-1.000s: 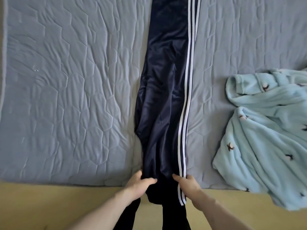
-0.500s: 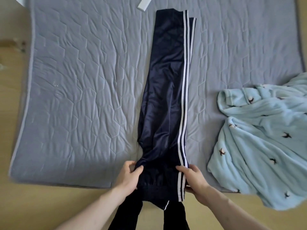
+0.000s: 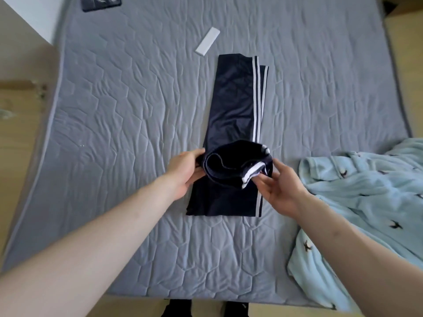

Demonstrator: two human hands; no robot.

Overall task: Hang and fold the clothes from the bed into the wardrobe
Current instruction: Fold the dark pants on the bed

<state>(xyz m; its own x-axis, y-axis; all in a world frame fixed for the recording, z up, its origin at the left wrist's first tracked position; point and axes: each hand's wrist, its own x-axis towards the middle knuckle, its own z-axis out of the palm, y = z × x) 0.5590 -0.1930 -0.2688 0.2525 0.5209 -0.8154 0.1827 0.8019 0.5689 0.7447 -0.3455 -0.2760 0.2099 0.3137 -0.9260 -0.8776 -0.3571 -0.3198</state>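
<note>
Navy track pants [image 3: 235,104] with white side stripes lie lengthwise down the middle of the grey quilted mattress [image 3: 128,115]. Their waist end is lifted and folded over the legs, forming a loop in the air. My left hand [image 3: 185,171] grips the left edge of that lifted end. On the right edge, my right hand [image 3: 278,186] pinches the fabric near the white stripes. A light blue fleece garment [image 3: 357,202] with small dark motifs lies crumpled at the mattress's right side.
A white rectangular strip [image 3: 207,44] lies on the mattress beyond the pants. A dark phone-like object [image 3: 101,3] sits at the far left corner. Wooden floor [image 3: 20,124] borders the mattress on the left and near side. My dark-clad feet [image 3: 203,311] show at the bottom edge.
The waist end, held at the mattress's near edge before, has been raised and carried forward over the legs. The pants now lie farther onto the mattress, and the camera view has pulled back.
</note>
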